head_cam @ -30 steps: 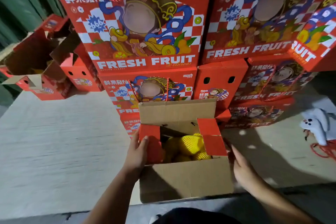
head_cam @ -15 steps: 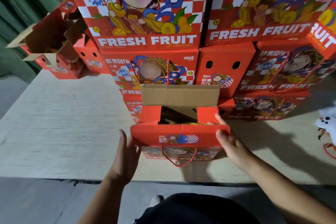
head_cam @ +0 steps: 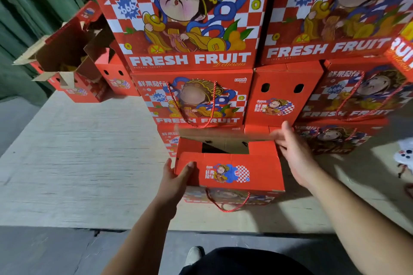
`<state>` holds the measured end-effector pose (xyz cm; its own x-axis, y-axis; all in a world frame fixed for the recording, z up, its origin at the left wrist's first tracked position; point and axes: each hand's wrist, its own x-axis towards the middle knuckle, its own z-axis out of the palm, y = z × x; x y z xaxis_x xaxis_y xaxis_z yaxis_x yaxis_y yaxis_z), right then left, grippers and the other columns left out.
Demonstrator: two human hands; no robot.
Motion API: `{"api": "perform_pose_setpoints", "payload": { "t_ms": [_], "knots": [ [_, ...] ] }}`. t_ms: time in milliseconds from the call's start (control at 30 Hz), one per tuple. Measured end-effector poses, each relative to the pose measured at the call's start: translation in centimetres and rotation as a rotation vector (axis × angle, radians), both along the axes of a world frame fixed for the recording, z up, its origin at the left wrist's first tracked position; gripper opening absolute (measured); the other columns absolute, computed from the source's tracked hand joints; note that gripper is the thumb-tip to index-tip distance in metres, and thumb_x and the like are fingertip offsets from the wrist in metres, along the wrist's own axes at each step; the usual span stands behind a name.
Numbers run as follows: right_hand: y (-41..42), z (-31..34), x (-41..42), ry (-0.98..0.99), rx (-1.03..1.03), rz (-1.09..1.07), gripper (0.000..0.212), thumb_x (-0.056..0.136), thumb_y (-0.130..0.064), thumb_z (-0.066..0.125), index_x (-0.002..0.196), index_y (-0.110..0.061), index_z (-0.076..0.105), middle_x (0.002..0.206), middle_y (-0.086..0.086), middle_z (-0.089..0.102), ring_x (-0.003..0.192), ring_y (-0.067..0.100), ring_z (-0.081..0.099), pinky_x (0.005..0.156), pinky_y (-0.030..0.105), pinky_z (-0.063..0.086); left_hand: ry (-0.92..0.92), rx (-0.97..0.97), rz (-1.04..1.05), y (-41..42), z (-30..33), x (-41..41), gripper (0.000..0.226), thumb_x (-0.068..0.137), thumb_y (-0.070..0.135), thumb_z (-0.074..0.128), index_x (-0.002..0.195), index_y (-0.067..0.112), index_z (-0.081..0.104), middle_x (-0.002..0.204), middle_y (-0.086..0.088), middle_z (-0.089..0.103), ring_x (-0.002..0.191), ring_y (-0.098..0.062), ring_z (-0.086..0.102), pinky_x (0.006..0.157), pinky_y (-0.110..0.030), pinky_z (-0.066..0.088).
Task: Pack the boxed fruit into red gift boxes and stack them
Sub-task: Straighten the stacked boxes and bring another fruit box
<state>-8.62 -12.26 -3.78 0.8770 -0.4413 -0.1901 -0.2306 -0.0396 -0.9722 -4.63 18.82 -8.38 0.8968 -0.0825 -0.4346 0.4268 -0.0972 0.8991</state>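
A red gift box (head_cam: 230, 173) stands on the pale wooden platform (head_cam: 85, 163) in front of me, its near top flap folded flat. A dark gap remains at the middle of the top, and the fruit inside is hidden. My left hand (head_cam: 176, 182) holds the flap's left front corner, thumb on top. My right hand (head_cam: 295, 152) reaches to the right end of the brown far flap (head_cam: 223, 135), which is blurred and tipping toward me. A red rope handle (head_cam: 225, 204) hangs on the box's front.
Closed red "FRESH FRUIT" gift boxes (head_cam: 192, 100) are stacked in rows right behind the box. An open red box (head_cam: 69, 58) with raised flaps sits at the back left. A white glove (head_cam: 405, 156) lies at the right edge. Grey floor lies below the platform's front edge.
The near flap went from open, with yellow netted fruit showing, to folded flat over the top. The far flap now tips forward under my right hand. My left hand moved onto the flap's corner.
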Motion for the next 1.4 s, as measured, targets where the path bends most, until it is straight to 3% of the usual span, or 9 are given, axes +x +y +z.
{"api": "perform_pose_setpoints", "payload": {
  "t_ms": [133,233,333,467,667,867,1067,1267,1400],
  "knots": [
    [-0.4,-2.3,-1.1,-0.027,-0.714,0.332,0.037,0.08,-0.046,0.083,0.094,-0.02,0.06,0.113,-0.003,0.043,0.114,0.018,0.047,0.098,0.036,0.038,-0.124,0.332,-0.135,0.8,0.6,-0.6,0.11,0.082,0.069,0.066,0.165,0.028,0.006,0.144,-0.005,0.063,0.118,-0.025,0.071,0.092,-0.044,0.058],
    [-0.9,-1.2,-0.2,0.179,-0.897,0.533,0.078,0.085,-0.067,0.066,0.151,-0.041,0.035,0.129,-0.015,0.024,0.125,0.01,0.023,0.108,0.042,0.035,-0.567,0.959,-0.316,1.3,1.4,2.3,0.112,0.086,0.073,0.066,0.167,0.027,0.006,0.15,-0.015,0.048,0.131,-0.041,0.054,0.104,-0.057,0.049],
    [-0.5,-0.6,0.3,0.312,-1.193,0.616,0.081,0.092,-0.078,0.036,0.161,-0.043,0.014,0.16,-0.011,0.011,0.146,0.019,0.012,0.115,0.051,0.033,-0.831,1.029,-0.69,0.7,3.4,5.9,0.101,0.087,0.073,0.061,0.167,0.032,0.017,0.164,-0.005,0.036,0.148,-0.034,0.035,0.119,-0.056,0.037],
    [0.1,0.6,0.4,0.187,-1.503,0.574,0.078,0.094,-0.071,0.022,0.154,-0.025,0.043,0.146,-0.002,0.052,0.129,0.025,0.049,0.105,0.04,0.046,-0.743,1.054,-0.916,-1.0,4.9,8.7,0.113,0.071,0.103,0.039,0.161,0.035,0.036,0.158,0.002,0.049,0.143,-0.032,0.046,0.114,-0.052,0.044],
    [2.5,-0.4,-0.7,0.19,-1.449,0.45,0.066,0.09,-0.046,0.076,0.148,-0.025,0.055,0.141,0.016,0.059,0.115,0.046,0.058,0.095,0.053,0.055,-0.852,1.286,-0.971,-1.9,3.9,8.3,0.118,0.068,0.107,0.005,0.166,0.041,0.015,0.155,-0.003,0.045,0.138,-0.035,0.045,0.112,-0.054,0.037],
    [2.0,-1.8,-1.4,0.425,-1.115,0.657,0.081,0.102,-0.067,0.025,0.157,-0.038,-0.027,0.162,-0.009,-0.04,0.146,0.013,-0.043,0.123,0.055,-0.004,-0.851,1.306,-0.911,-2.2,2.2,7.5,0.107,0.076,0.102,0.003,0.166,0.043,0.008,0.148,-0.006,0.044,0.132,-0.033,0.041,0.109,-0.053,0.033],
    [3.3,-1.4,-3.1,0.397,-1.058,0.57,0.085,0.099,-0.071,0.024,0.159,-0.036,-0.024,0.163,-0.015,-0.037,0.149,0.008,-0.037,0.124,0.049,0.001,-1.038,1.365,-0.83,-2.3,2.9,7.5,0.102,0.078,0.103,0.014,0.147,0.037,0.05,0.123,-0.002,0.063,0.108,-0.028,0.055,0.094,-0.046,0.039],
    [4.4,-1.6,-3.8,0.509,-1.103,0.639,0.098,0.078,-0.088,-0.009,0.151,-0.029,-0.039,0.154,-0.006,-0.052,0.14,0.013,-0.049,0.121,0.039,-0.021,-0.803,1.34,-0.857,-2.3,2.2,6.4,0.111,0.074,0.101,-0.009,0.166,0.039,0.003,0.16,-0.009,0.036,0.145,-0.035,0.036,0.12,-0.054,0.022],
    [3.9,0.1,-2.9,0.615,-1.104,0.804,0.107,0.08,-0.094,0.007,0.151,-0.029,-0.039,0.152,0.0,-0.053,0.142,0.019,-0.047,0.122,0.042,-0.021,-0.789,1.348,-0.973,-2.7,2.8,7.0,0.109,0.077,0.093,-0.015,0.167,0.033,-0.003,0.171,-0.008,0.024,0.154,-0.035,0.026,0.127,-0.052,0.015]
  ]
}}
